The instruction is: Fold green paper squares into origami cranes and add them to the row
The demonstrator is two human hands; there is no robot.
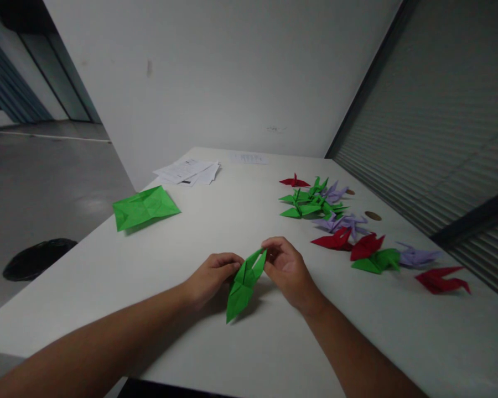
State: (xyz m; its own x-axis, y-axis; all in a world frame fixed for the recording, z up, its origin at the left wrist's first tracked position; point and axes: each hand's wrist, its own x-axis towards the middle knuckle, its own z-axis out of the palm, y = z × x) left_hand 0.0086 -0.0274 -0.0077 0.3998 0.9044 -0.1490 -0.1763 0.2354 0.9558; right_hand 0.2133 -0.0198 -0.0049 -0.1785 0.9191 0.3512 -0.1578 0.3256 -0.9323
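A half-folded green paper figure (243, 284) rests on the white table (216, 221) in front of me. My left hand (213, 273) pinches its left side near the top. My right hand (284, 268) pinches the upper right tip, fingers curled around the paper's point. The lower end of the paper lies on the table, pointing toward me.
Several finished paper cranes in green (305, 204), red (440, 279) and lilac (417, 255) lie in a row at the right. A creased green sheet (143, 206) sits at the left edge. White printed papers (188, 171) lie at the back. A dark round object (39, 257) is on the floor at left.
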